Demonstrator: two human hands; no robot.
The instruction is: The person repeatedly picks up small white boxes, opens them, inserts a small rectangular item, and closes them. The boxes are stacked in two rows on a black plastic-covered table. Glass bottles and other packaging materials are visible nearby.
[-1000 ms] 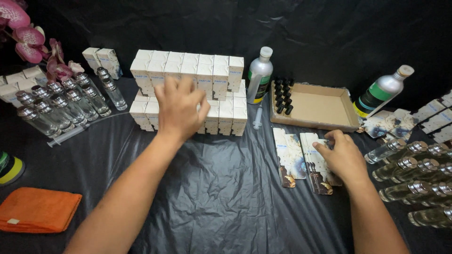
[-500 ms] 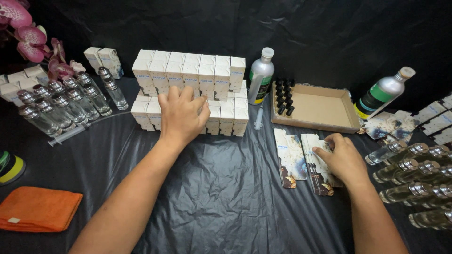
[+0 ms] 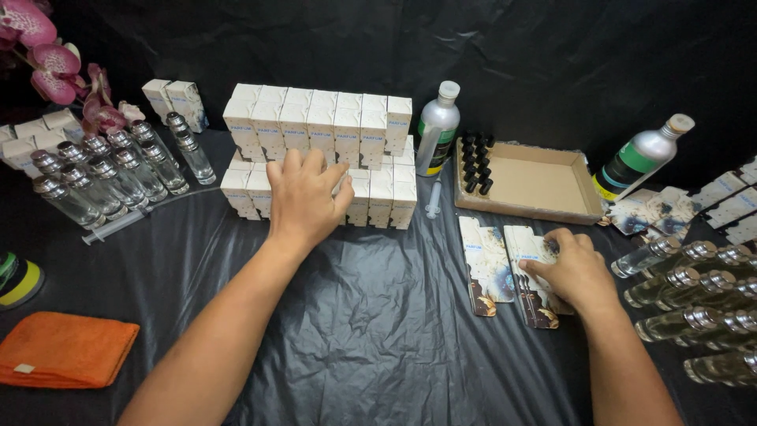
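Black plastic sheeting covers the whole table. White boxes stand stacked in two tiers at the back, and the left hand lies over the front lower row, fingers curled around one box there. Right of the stack sits a shallow cardboard tray with small black caps in its left end. Clear glass bottles lie at the right edge. The right hand presses flat, fingers spread, on an unfolded patterned carton beside a second one.

Bright overhead light, glare on black plastic sheet, wide-angle edge distortion, sharp.
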